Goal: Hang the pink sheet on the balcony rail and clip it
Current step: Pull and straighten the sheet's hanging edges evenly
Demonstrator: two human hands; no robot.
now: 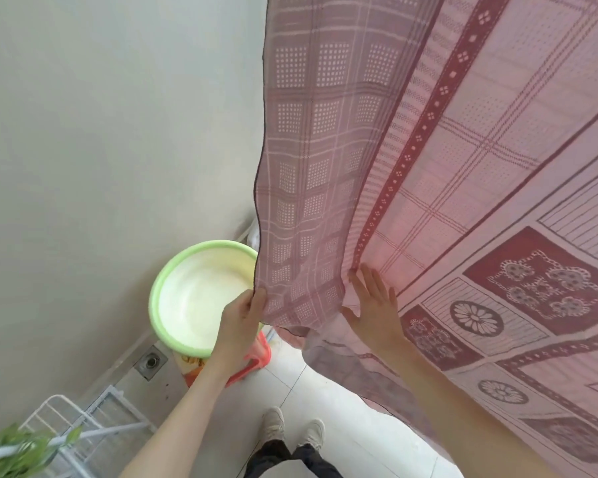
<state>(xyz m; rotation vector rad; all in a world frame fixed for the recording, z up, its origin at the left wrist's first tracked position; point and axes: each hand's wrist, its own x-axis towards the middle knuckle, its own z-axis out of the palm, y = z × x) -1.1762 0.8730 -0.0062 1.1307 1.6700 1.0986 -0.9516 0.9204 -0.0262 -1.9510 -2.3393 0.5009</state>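
Head view shows the pink sheet (463, 150) hanging down in front of you, to your right. Your left hand (246, 315) pinches its side edge near the bottom corner. Your right hand (373, 308) lies flat and open on the cloth just beside it. No rail or clips show here.

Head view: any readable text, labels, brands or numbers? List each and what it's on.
None readable.
pink sheet: woven checks, dots and flower motifs only, no lettering.
green basin: no label shows.
red stool: a yellow-orange printed patch under the basin, mostly hidden and too blurred to tell if it holds text.
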